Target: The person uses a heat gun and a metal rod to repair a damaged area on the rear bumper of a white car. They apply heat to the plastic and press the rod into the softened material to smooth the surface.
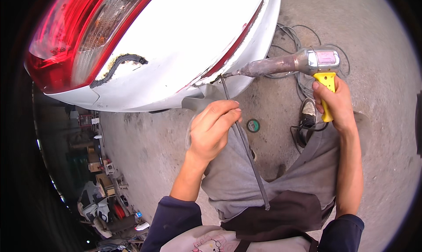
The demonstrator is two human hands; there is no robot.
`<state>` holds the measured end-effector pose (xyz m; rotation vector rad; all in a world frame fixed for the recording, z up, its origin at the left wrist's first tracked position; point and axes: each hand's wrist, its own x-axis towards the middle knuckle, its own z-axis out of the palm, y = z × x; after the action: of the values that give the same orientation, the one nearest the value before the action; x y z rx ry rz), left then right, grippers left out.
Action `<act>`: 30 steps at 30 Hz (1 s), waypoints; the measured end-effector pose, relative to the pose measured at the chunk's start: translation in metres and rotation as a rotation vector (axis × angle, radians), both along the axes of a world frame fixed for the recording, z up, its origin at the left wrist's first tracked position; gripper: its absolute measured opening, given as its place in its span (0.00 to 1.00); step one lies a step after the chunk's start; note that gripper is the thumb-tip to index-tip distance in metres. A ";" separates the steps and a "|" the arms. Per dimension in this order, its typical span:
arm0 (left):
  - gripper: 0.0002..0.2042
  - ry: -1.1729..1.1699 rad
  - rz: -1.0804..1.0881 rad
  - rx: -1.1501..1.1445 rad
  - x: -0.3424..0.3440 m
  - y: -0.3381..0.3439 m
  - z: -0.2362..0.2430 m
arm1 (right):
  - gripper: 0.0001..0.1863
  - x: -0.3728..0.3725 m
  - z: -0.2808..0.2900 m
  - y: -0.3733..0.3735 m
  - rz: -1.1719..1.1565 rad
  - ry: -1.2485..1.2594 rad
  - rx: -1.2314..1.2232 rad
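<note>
My right hand (337, 101) is closed around the yellow handle of a hot air gun (303, 62). Its narrow nozzle reaches left to the edge of a damaged white car bumper (176, 36). In my left hand (211, 126) a thin dark welding rod (252, 164) is pinched between the fingers. The rod's upper tip meets the bumper beside the nozzle, and its lower end hangs over my lap. A red strip (231, 54) shows along the split there. Farther left, a dark rough seam (118, 67) runs from the red tail light (66, 54).
Loops of grey cable (299, 36) lie on the concrete floor (378, 173) behind the gun. A small round green-and-black disc (253, 125) is on the floor between my legs, near my shoe (308, 115). Boxes and clutter (103, 186) line the left side.
</note>
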<state>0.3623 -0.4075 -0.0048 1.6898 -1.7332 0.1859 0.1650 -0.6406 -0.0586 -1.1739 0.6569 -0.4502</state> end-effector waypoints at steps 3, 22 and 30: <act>0.15 0.002 0.001 -0.004 0.001 0.000 -0.002 | 0.10 0.001 -0.001 0.001 -0.007 0.004 0.000; 0.13 0.008 0.033 -0.051 0.007 0.001 0.000 | 0.11 0.001 0.000 0.000 0.001 -0.001 -0.014; 0.14 -0.008 0.009 -0.042 0.010 0.003 0.001 | 0.11 0.001 -0.002 0.000 0.001 0.003 -0.012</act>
<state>0.3725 -0.4048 -0.0034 1.6691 -1.7161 0.2313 0.1661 -0.6405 -0.0605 -1.1867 0.6571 -0.4518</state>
